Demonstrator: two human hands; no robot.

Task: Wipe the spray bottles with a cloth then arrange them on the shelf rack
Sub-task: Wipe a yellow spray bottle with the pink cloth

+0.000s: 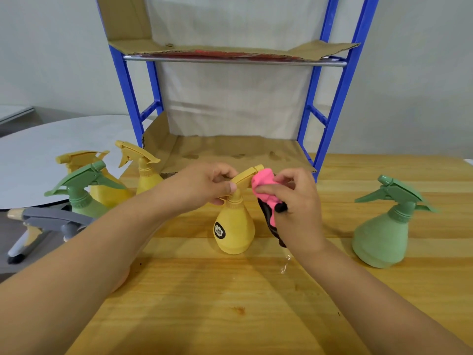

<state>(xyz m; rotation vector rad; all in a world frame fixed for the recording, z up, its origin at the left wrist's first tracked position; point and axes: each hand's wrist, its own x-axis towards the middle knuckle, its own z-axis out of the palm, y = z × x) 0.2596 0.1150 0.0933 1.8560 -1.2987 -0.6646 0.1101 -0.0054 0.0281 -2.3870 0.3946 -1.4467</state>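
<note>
A yellow spray bottle (234, 226) with a black label stands upright on the wooden table (230, 303), in front of the rack. My left hand (202, 185) grips its trigger head from the left. My right hand (294, 201) holds a pink and black cloth (266, 198) bunched against the nozzle end of that head. A green spray bottle (384, 231) stands alone at the right. At the left stand a green bottle (82, 193) and two yellow bottles (143, 170) (102, 185), partly behind my left arm.
The blue shelf rack (335, 103) stands at the table's back edge, its shelves lined with cardboard (230, 152). A small wet patch (285, 265) lies on the wood below my right wrist. A round grey table (38, 160) and a grey chair base (51, 221) are at the left.
</note>
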